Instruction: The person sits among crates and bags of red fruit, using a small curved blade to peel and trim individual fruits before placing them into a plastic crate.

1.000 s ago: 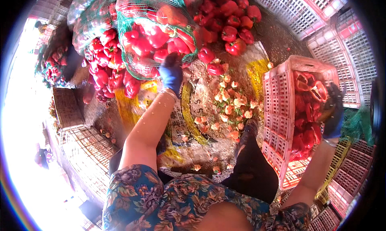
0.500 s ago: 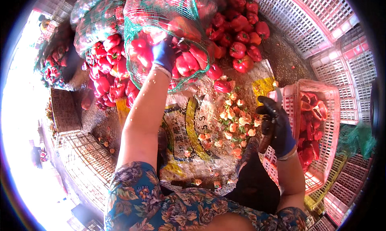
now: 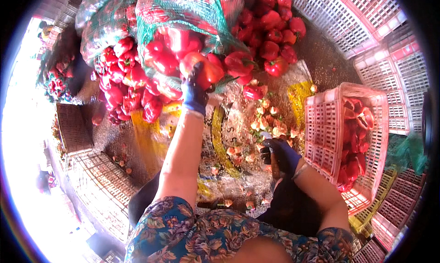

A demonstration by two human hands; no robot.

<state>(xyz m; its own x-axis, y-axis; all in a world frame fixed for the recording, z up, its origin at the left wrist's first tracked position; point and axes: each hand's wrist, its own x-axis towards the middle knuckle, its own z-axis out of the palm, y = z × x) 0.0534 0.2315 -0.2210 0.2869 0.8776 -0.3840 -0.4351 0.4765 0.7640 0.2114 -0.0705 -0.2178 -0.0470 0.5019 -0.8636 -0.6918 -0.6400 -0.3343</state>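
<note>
My left hand [image 3: 195,94], in a dark-and-blue glove, grips an orange-red bell pepper [image 3: 210,71] at the mouth of a green mesh sack [image 3: 183,6]. More red peppers [image 3: 160,61] crowd that opening. Lower and to the right, my right hand [image 3: 282,155], also gloved, is closed around a small knife. Only a short pale stretch of the knife's blade [image 3: 265,135] shows past the fingers; its handle is hidden. Beneath the blade, cut-out pepper cores [image 3: 270,121] lie scattered on a printed sheet [image 3: 238,189].
At right stands a pink plastic crate [image 3: 321,134] holding cut red peppers [image 3: 353,146]. White-and-pink crates [image 3: 348,24] line the far right. Loose peppers [image 3: 270,34] are heaped behind the sheet, and other filled sacks [image 3: 105,38] stand at left beside an openwork crate [image 3: 101,185].
My left hand has drawn back from inside the sack, now with a pepper in its grip. My right hand has moved left with the knife, from beside the pink crate to above the cores.
</note>
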